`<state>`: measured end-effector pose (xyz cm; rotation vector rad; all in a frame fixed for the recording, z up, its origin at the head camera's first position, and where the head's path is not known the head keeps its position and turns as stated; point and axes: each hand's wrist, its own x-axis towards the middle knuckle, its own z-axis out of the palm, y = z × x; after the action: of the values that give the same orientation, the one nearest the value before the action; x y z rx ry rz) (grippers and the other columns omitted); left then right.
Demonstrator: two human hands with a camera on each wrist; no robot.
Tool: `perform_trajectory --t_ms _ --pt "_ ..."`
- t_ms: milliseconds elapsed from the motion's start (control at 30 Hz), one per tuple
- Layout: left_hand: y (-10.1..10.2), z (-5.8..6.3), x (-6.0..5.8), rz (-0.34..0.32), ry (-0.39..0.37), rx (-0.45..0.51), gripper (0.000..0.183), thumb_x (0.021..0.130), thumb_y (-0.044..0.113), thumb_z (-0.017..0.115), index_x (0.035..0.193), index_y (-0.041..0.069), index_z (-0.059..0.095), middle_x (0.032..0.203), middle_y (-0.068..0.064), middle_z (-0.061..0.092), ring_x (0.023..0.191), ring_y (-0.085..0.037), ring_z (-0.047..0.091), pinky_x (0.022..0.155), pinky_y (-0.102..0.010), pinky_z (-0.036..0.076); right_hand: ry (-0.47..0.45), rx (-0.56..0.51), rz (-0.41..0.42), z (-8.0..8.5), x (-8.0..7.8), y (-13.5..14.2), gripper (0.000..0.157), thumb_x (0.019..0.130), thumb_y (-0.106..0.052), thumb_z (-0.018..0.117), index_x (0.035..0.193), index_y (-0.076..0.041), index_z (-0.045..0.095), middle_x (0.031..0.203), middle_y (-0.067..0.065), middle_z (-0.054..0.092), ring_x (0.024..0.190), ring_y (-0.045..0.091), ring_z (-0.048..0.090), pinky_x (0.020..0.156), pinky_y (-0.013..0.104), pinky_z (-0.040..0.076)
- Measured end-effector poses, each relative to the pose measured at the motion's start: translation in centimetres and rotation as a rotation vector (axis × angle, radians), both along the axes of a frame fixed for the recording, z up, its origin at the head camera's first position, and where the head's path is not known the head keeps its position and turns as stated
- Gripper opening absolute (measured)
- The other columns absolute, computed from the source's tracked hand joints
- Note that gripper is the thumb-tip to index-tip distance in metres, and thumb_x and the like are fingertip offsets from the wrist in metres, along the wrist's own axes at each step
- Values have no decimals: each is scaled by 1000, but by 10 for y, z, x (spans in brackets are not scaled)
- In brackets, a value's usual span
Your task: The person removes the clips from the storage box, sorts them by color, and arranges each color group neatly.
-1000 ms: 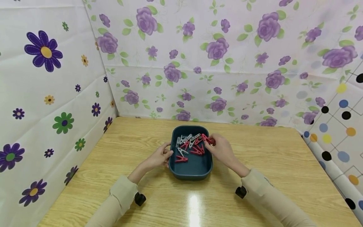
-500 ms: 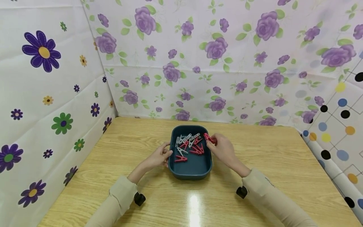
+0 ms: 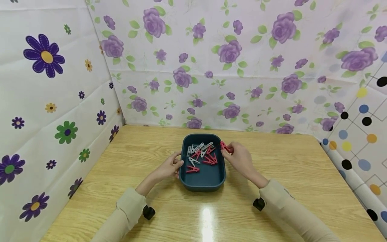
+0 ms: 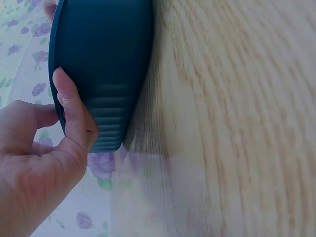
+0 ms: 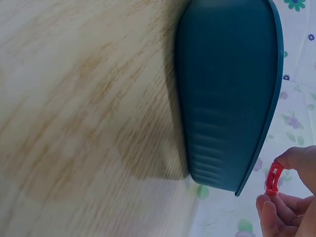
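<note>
A dark teal plastic basin (image 3: 208, 181) stands on the wooden table, holding several red and grey-white clothespins. My left hand (image 3: 167, 167) grips its left rim, thumb on the edge and fingers against the outer wall, as the left wrist view shows. Between thumb and fingers my right hand (image 3: 240, 158) pinches a red clothespin (image 5: 274, 177) at the basin's right rim. That wrist view shows the clothespin apart from the basin's wall, above rim height. Inside the basin, a red clothespin (image 3: 192, 169) lies nearest the front, with a grey-white clothespin (image 3: 193, 161) just behind it.
The wooden table (image 3: 136, 144) stretches out on both sides of the basin. Behind it hangs a cloth (image 3: 181, 101) printed with purple roses; a flowered cloth (image 3: 66, 101) covers the left side, a dotted cloth (image 3: 362, 134) the right.
My right hand has moved slightly right with the red clothespin, from inside the basin's right edge to over the rim. My left hand keeps its hold on the basin.
</note>
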<state>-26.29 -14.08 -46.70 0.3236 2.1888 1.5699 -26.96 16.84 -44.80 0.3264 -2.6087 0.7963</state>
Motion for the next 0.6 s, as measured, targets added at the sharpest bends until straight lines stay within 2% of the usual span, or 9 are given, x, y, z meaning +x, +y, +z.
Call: perform_trajectory --t_ms 233,600 --pt "-1 0 0 -12 10 11 56 105 18 42 154 9 17 101 -20 58 66 -14 56 62 -37 56 -23 0 -12 1 -1 2 29 85 -36 72 87 -7 67 78 7 67 61 14 55 53 27 44" --pt "-1 -3 -1 -9 -7 26 55 105 19 41 154 10 16 103 -21 57 65 -13 57 62 -34 56 -35 5 -61 -6 -7 10 30 84 -35 73 82 -6 66 75 8 68 58 15 55 48 25 40"
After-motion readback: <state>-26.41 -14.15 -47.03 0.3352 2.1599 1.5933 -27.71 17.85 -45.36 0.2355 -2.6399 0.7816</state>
